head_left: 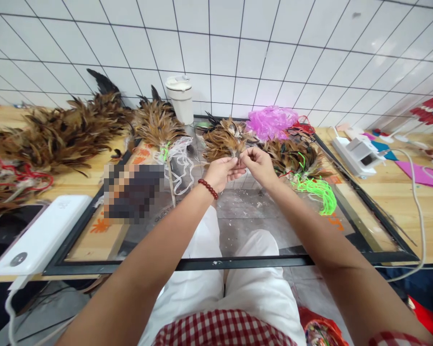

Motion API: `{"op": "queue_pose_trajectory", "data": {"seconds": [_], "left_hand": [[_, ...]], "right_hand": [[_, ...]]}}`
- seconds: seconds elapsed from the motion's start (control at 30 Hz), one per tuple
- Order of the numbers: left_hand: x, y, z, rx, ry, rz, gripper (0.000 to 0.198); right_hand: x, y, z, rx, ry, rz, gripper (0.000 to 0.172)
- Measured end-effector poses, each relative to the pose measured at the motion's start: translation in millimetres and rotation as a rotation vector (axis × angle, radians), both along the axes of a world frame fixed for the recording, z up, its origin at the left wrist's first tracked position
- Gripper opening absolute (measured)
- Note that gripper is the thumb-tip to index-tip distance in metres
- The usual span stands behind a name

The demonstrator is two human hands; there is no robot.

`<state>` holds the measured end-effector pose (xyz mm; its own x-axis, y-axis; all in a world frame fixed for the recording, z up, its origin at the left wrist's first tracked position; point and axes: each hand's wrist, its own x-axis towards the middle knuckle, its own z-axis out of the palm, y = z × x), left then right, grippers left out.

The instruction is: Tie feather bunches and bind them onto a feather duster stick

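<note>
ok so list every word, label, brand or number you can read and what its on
"QUE": seemingly the start of a faint, slanted word on or under the black-framed clear panel; the rest is too blurred to read.
White power bank: faint marks near one end and a dark oval mark at the other, too small to read.
Orange marks by the panel: no readable words.

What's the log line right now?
left hand: at brown feathers; right hand: close beside left; held: can't tell; green strings: right; cup: by wall
</note>
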<state>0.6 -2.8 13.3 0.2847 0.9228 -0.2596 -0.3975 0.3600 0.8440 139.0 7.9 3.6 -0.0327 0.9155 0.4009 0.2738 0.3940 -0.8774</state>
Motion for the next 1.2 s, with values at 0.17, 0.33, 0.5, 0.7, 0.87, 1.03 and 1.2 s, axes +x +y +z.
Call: {"op": "queue_pose_trajectory", "data": {"seconds": [0.17, 0.33, 0.5, 0.7, 0.87, 1.03, 1.2], "left_hand": [[0, -2, 3.0, -0.018, -0.03, -0.051, 0.009], [1, 0, -0.2, 0.029, -0.009, -0.032, 0.016], [2, 7, -5.1, 0.164, -0.039, 0.311, 0.013], [2, 11, -10.6, 0.167, 0.013, 0.42, 0.014], [3, 11, -12.5, 0.187, 0.024, 0.418, 0.015], [2, 10, -13.5, 0.182, 0.028, 0.34, 0.013], [2, 6, -11.3, 0.174, 0.058, 0.213, 0.013]], "right_hand": [[0, -2, -3.9, 0.157, -0.144, -0.143, 0.012], [0, -2, -4.0, 0.198, -0.248, -0.139, 0.011], [11, 9, -13.4, 0.095, -0.347, -0.145, 0.012], [16, 6, -19.3, 0.258, -0.653, 0.089, 0.021], [16, 5, -17.2, 0.306, -0.776, 0.162, 0.018], [11, 2, -8.6, 0.271, -0.523, 0.007, 0.015], [6, -7, 3.9, 0.256, -0.391, -0.042, 0.015]]}}
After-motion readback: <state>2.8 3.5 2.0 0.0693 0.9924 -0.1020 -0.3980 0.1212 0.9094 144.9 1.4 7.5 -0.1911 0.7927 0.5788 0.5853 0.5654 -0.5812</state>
